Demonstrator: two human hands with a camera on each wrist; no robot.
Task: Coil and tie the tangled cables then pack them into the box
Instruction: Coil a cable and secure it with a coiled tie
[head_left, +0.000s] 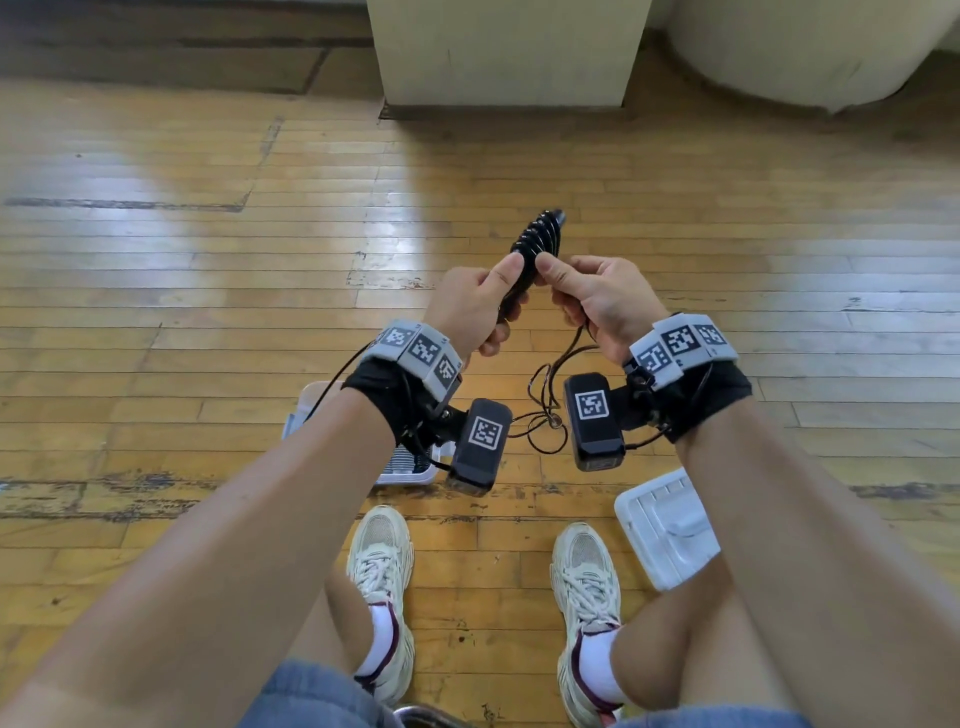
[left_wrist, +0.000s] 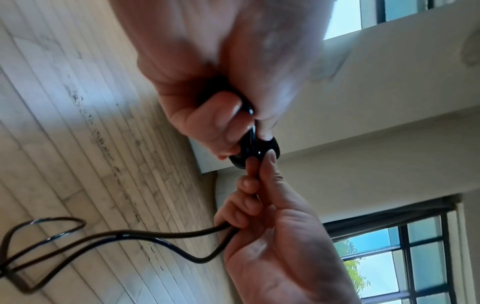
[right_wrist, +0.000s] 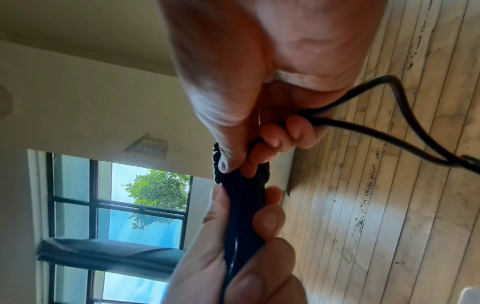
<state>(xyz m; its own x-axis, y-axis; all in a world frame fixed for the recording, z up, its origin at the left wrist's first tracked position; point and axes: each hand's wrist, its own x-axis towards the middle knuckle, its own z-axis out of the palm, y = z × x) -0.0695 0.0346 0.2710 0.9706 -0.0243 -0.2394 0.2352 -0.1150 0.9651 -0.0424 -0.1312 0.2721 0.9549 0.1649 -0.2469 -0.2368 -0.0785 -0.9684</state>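
Note:
A black cable bundle, wound round with tight turns at its far end, is held up over the wooden floor between both hands. My left hand grips the bundle's lower part in a fist. My right hand pinches the cable beside the wound turns, thumb on top. The loose tail of the cable hangs from the right hand in loops down to the floor. The clear plastic box stands on the floor, mostly hidden under my left forearm.
A white box lid lies on the floor by my right knee. My two shoes are planted below the hands. A cream pillar and a rounded cream object stand farther ahead.

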